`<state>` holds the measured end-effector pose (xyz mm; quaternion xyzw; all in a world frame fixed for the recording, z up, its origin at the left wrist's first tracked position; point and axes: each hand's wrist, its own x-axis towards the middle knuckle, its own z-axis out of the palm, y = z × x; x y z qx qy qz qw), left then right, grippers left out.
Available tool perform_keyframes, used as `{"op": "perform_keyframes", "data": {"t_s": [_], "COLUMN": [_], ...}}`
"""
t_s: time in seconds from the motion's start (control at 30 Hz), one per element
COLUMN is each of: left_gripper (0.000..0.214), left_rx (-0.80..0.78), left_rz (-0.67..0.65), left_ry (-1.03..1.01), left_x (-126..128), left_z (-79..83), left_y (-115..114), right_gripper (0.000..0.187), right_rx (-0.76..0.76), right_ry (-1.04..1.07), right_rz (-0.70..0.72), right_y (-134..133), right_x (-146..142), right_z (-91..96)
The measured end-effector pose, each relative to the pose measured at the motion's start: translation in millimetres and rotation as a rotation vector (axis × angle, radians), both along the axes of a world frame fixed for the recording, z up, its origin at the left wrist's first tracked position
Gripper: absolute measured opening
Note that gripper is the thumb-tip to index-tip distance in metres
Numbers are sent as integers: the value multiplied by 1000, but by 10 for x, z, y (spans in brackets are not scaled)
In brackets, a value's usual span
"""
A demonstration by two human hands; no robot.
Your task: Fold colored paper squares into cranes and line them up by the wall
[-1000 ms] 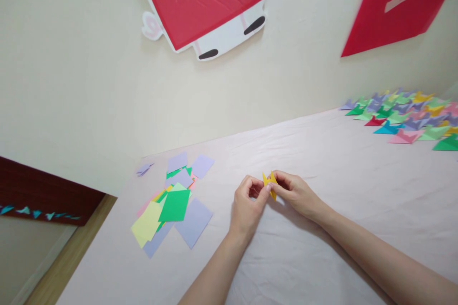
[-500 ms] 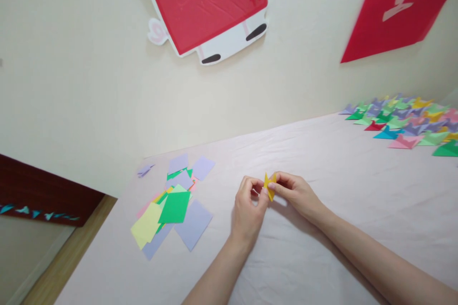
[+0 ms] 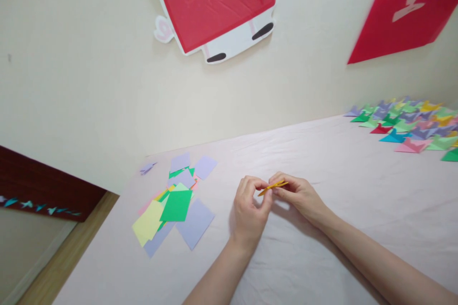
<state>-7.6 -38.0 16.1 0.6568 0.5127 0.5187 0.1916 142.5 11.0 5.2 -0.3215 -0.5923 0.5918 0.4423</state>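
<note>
A small folded yellow paper piece is pinched between both hands just above the pale pink tablecloth. My left hand grips its left end with thumb and fingers curled. My right hand pinches its right end. The piece now lies nearly flat and shows edge-on. To the left lies a loose pile of flat paper squares in green, lilac, yellow and pink.
Many folded coloured paper shapes are spread at the far right of the table. One small lilac folded piece sits near the far left corner. Red posters hang on the cream wall. The table's left edge drops to a wooden floor.
The yellow piece has been turned from upright to nearly flat between the fingers. The hands stay in the same spot; the camera has shifted slightly.
</note>
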Motion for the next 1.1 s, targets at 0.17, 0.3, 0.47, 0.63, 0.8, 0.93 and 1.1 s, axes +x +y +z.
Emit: {"op": "perform_keyframes", "data": {"t_s": [0.17, 0.3, 0.47, 0.63, 0.8, 0.93, 1.1], "left_gripper": [6, 7, 12, 14, 21, 20, 19], "left_rx": [40, 30, -138, -288, -300, -328, -343], "left_rz": [11, 31, 53, 12, -9, 19, 47], "left_ry": [81, 116, -84, -297, -247, -153, -230], "left_x": [-16, -31, -5, 13, 2, 2, 2], "left_z": [28, 44, 12, -46, -44, -53, -105], "left_y": [-5, -8, 1, 30, 29, 37, 61], "right_gripper": [29, 30, 32, 33, 33, 34, 32], "right_rx": [30, 26, -12, -37, -52, -80, -48], "right_ry": [-22, -48, -105, -105, -92, -80, -30], "right_rz": [-7, -10, 10, 35, -10, -33, -9], "right_y": [-3, -8, 11, 36, 36, 30, 35], "right_x": [7, -1, 4, 21, 17, 10, 9], "right_z": [7, 12, 27, 15, -53, -58, -34]}}
